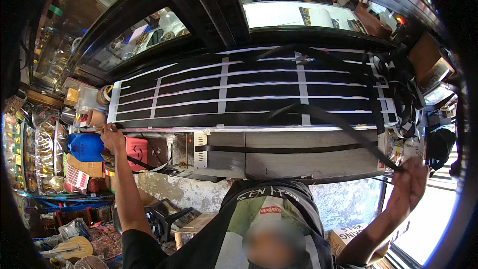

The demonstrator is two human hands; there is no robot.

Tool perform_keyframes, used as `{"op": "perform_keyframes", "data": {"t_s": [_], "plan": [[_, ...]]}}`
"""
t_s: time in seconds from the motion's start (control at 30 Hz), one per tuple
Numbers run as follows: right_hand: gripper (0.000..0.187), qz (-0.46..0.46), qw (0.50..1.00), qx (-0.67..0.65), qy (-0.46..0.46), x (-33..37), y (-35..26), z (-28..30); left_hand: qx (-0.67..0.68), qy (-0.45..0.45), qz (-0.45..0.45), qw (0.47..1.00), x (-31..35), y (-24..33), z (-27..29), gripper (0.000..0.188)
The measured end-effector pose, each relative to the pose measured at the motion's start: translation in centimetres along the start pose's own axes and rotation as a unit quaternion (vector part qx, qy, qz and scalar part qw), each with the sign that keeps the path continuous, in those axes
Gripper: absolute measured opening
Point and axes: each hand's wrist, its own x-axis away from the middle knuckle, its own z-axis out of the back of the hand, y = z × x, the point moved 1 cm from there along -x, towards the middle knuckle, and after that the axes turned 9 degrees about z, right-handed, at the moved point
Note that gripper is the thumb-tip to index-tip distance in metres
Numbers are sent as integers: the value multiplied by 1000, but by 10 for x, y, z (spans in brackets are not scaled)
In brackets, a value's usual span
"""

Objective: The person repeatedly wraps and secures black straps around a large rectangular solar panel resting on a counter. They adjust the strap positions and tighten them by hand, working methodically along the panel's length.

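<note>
A long board lies across in front of me, with black strips [261,92] running side by side along it and white lines between them. White cross bands [223,85] lie over these strips. My right hand [409,182], at the right, is closed on a loose black strap [343,127], which arcs back over the board's front edge. At the board's front left corner is my left hand [112,137], its fingers bent together; what they pinch, if anything, is too small to make out. A second black strap [284,149] stretches along the grey surface [279,163] below the board.
Tangled black straps [403,87] hang at the board's right end. By my left hand are a blue jug [85,147], a pink container [136,150] and a brown cup [96,118]. A pale slotted metal plate [200,150] stands on the grey surface. Dark-framed glass panes rise behind the board.
</note>
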Motion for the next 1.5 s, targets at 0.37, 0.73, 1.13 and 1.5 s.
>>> {"op": "perform_keyframes", "data": {"t_s": [0.37,0.73,1.13,1.5], "plan": [[31,124,858,-418,-271,-18,-53,15,88,112,-141,980,2,-25,-28,32],[18,-8,930,-342,-137,-13,-54,-30,214,76,-98,969,1,-35,3,21],[19,-219,975,33,23,104,17,85,430,-63,69,898,157,-42,224,16],[17,-218,952,203,-70,121,115,83,457,-335,-3,824,313,90,164,11]]}}
